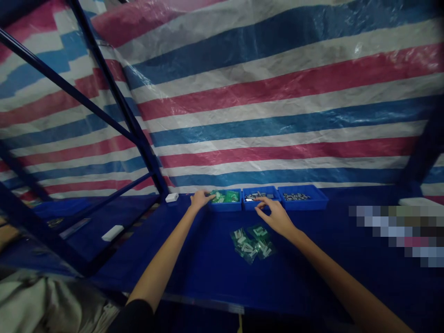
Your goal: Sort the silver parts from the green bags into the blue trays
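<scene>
Three blue bins stand in a row at the back of the blue table. My left hand [200, 200] is at the left edge of the left bin [225, 206], which has green and white packets in it; its fingers are apart. My right hand [274, 213] is over the front of the middle bin [261, 205], which contains small metal parts. Its thumb and forefinger are bent toward each other, and whether something is between them is too small to tell. Several clear packets [248, 245] with white pieces lie in front of the bins.
The right bin [321, 202] contains small metal pieces. A white box [171, 198] sits left of the bins, another [113, 233] farther left. Blue frame bars [121, 104] rise at the left, and a striped sheet [277, 101] hangs behind the table [208, 273].
</scene>
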The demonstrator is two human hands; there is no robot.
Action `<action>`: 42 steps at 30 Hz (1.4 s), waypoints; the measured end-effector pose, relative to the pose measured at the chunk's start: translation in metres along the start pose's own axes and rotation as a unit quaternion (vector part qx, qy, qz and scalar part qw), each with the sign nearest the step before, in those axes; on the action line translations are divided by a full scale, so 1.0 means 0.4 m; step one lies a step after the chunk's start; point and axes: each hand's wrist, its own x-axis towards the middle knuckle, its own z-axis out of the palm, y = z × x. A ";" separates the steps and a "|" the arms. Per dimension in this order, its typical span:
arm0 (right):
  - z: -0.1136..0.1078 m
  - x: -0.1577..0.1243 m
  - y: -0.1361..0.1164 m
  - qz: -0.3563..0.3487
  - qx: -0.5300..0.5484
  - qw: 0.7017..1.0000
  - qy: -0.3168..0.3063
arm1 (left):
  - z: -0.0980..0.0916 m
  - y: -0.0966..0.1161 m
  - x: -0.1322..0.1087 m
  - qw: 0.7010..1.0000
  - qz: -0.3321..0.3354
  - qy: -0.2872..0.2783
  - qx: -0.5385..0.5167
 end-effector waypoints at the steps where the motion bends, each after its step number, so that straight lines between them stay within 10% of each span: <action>1: 0.001 0.000 0.003 0.000 -0.002 1.000 0.001 | 0.006 -0.002 0.003 1.000 0.003 0.004 -0.007; 14: -0.006 -0.002 -0.007 0.011 -0.004 1.000 -0.016 | -0.005 0.006 0.030 0.962 0.237 -0.052 -0.125; 29: 0.000 -0.010 0.017 -0.001 -0.025 0.983 -0.184 | -0.020 0.004 -0.023 0.950 0.300 -0.085 -0.031; 36: -0.016 -0.023 0.075 0.027 -0.033 0.966 -0.256 | -0.016 0.104 -0.170 0.963 0.242 0.076 -0.092; 42: -0.015 -0.010 0.041 0.081 0.087 0.962 -0.244 | 0.078 0.195 -0.333 0.946 0.271 -0.076 -0.163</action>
